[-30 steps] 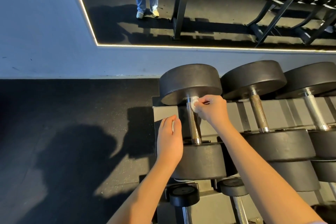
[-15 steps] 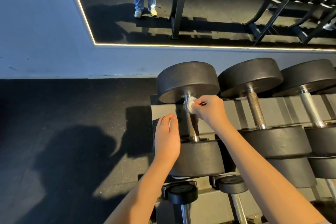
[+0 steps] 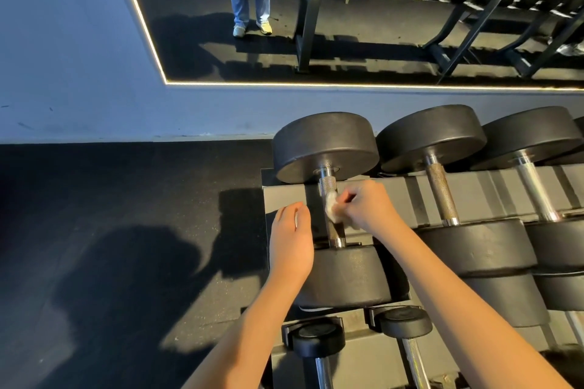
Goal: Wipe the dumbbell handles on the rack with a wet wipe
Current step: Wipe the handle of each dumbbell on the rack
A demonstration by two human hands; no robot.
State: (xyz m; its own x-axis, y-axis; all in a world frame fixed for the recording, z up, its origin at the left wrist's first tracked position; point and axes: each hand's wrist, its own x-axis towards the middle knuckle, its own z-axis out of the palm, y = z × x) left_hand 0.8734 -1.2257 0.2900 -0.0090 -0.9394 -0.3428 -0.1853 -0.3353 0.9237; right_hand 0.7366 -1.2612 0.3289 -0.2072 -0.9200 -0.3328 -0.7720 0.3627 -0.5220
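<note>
Currently the handle (image 3: 328, 187) runs straight away from the person, the right hand (image 3: 368, 207) pinching the wipe (image 3: 331, 211) at its middle, the left hand (image 3: 290, 240) open just beside it.

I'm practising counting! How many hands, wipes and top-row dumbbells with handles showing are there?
Hands: 2, left hand, right hand
Wet wipe: 1
Top-row dumbbells: 3, left dumbbell, middle dumbbell, right dumbbell
Total: 6

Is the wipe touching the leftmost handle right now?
Touching. The head view shows the wipe, pinched in the right hand, pressed against the middle of the handle with no gap.
</note>
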